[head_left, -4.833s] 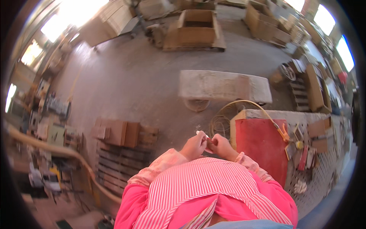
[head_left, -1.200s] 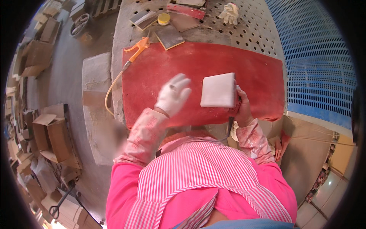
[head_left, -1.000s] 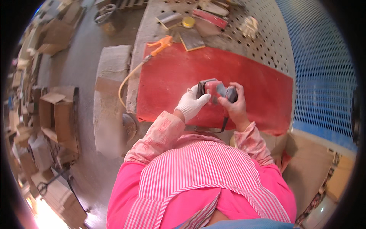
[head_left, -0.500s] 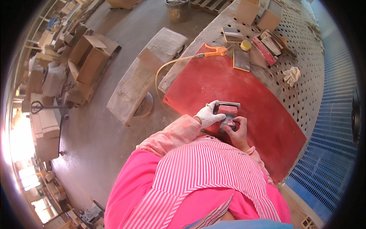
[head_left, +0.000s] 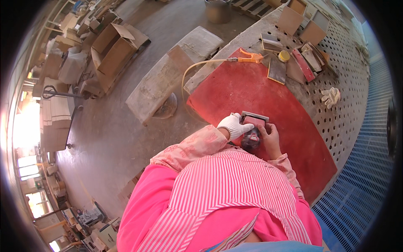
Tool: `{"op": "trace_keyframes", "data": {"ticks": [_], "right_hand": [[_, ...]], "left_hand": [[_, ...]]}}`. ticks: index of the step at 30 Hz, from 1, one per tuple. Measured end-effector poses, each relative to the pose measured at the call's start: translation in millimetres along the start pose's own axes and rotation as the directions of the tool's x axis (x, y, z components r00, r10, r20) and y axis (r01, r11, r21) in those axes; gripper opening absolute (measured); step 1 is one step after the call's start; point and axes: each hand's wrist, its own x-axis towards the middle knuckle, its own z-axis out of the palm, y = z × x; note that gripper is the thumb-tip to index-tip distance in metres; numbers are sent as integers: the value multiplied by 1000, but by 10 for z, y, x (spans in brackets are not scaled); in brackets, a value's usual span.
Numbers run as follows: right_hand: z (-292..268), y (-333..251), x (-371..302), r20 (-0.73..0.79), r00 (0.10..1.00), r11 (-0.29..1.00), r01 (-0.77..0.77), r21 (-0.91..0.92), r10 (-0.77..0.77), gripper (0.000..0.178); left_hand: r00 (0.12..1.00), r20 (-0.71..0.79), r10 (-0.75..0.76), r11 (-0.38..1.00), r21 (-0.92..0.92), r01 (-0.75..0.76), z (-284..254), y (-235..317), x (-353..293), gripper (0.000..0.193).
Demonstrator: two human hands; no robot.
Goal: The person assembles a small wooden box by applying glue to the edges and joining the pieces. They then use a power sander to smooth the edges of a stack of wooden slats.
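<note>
In front of my apron I have a red and dark palm sander (head_left: pixel 253 128), tilted so the edge of its pale flat pad points away from me. My left hand (head_left: pixel 231 125), in a white glove, grips the sander's left side. The bare right hand (head_left: pixel 272 139) has its fingers closed at the right edge of the sander, near the pad. Below both hands lies a large red panel (head_left: pixel 235 86) with a dusty surface. What lies under the sander's dark rear end is hidden.
An orange air blow gun (head_left: pixel 250 57) with a yellowish hose rests at the panel's far edge. Sanding blocks (head_left: pixel 277 69), a yellow-lidded jar (head_left: pixel 284 56) and a white glove (head_left: pixel 331 97) lie on the perforated table (head_left: pixel 350 80). A dusty bench (head_left: pixel 153 86) stands left.
My right hand has shifted from the sander's rear body up to its side near the pad. The left hand keeps its grip. The surroundings have shifted rightward in view.
</note>
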Motion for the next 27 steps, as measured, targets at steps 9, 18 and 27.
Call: {"op": "trace_keyframes", "data": {"ticks": [9,18,27], "right_hand": [[-141,-122,167,176,984,1000,12,-3,-12,39],[-99,-111,71,71,992,995,-105,-4,105,50],[-101,-84,66,68,997,979,-12,-205,27,59]], "left_hand": [[999,-9,43,998,-44,-44,-44,47,109,67],[915,373,-154,567,-725,391,186,-511,311,53],[827,390,406,62,-914,401,597,-712,438,34]]}}
